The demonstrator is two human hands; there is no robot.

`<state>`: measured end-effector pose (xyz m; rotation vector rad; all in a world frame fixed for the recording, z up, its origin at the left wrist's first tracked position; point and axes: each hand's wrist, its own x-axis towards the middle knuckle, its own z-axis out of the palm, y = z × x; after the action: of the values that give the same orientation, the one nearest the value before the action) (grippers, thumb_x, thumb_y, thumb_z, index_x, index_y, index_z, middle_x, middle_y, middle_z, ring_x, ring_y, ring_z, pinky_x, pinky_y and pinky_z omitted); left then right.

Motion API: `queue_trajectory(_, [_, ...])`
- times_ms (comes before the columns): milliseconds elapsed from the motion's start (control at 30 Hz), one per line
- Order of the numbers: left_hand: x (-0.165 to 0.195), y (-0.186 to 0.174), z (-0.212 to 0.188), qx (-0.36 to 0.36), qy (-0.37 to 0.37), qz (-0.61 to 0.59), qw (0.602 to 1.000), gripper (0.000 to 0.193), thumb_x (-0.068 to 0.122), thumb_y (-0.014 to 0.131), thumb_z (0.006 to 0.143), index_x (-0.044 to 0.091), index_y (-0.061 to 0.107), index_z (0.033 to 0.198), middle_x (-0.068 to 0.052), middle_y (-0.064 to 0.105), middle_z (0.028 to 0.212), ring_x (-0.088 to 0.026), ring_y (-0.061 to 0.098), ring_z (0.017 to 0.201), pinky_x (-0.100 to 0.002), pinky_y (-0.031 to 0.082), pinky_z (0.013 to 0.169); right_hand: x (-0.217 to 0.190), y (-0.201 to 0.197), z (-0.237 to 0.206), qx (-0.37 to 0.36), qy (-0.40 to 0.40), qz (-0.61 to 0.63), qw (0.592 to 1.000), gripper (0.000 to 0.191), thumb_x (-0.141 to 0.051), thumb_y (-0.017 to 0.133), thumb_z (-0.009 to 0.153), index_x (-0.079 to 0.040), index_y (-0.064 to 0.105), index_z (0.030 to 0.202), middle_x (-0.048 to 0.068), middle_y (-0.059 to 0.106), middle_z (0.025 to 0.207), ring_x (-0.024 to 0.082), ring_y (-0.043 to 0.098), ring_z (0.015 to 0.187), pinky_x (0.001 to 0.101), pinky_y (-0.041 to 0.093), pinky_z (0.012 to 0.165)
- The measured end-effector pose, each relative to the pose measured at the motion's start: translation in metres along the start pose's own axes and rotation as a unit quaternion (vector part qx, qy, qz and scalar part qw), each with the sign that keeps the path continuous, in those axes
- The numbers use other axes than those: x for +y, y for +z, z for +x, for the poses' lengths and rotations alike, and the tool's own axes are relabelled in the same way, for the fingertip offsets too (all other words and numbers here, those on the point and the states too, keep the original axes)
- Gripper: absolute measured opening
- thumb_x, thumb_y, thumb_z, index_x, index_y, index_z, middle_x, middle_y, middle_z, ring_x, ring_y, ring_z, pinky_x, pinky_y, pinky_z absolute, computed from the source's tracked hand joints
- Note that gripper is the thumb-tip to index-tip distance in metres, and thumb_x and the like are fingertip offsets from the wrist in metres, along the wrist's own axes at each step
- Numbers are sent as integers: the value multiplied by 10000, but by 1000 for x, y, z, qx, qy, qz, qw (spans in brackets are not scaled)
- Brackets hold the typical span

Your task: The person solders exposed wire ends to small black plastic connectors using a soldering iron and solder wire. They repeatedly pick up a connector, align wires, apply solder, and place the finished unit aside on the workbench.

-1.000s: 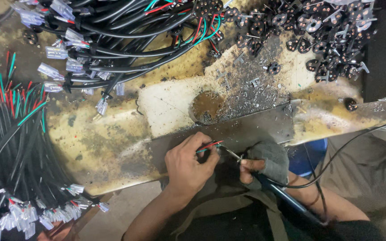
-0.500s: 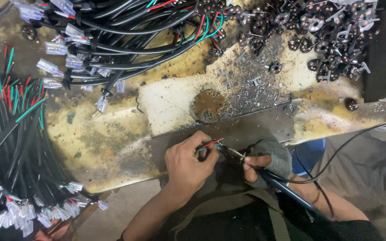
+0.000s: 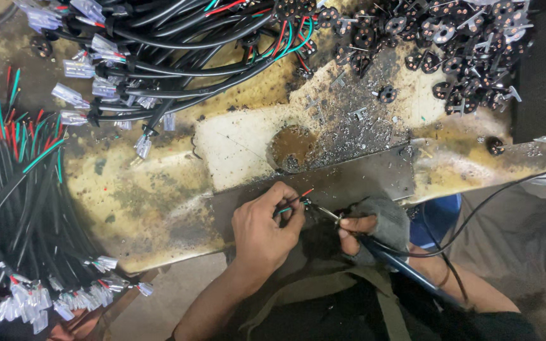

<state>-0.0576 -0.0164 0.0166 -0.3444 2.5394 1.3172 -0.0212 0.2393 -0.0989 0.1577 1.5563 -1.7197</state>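
My left hand [image 3: 261,226] pinches a small wire end with red and green leads [image 3: 298,197] over a dark metal plate [image 3: 349,180] at the bench's near edge. My right hand [image 3: 374,224], wearing a grey fingerless glove, grips a soldering iron [image 3: 406,262] like a pen. Its thin metal tip [image 3: 323,211] touches the wire end beside my left fingers. The iron's black cord [image 3: 494,202] runs off to the right.
Bundles of black cables with clear plastic connectors [image 3: 102,69] lie at the top left and down the left side [image 3: 20,208]. A heap of small black round parts [image 3: 450,44] sits top right. The stained yellow bench [image 3: 140,189] carries solder scraps and a round burnt hollow [image 3: 291,146].
Both hands stay at the same spot on the plate. The iron's tip has closed in slightly onto the wire end.
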Motion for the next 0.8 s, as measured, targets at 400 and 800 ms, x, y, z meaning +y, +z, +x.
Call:
queue_trajectory(400, [-2,2,0,12,21,-9,1000,120,150,774,794,124,662,830,6,671,639,-113,640,507,-287,491,503,-22,6,-1,45,-74,-188,978,230,-189,742,884,-6,745,744,81,695,606,170,656,551,320,520,568])
queue_trajectory(800, [-5,3,-1,16,24,-10,1000,132,166,775,797,127,655,835,2,658,630,-135,642,502,-304,496,499,-43,24,-11,143,-404,-463,776,246,-258,823,861,-188,732,1078,78,701,828,249,657,680,347,497,592])
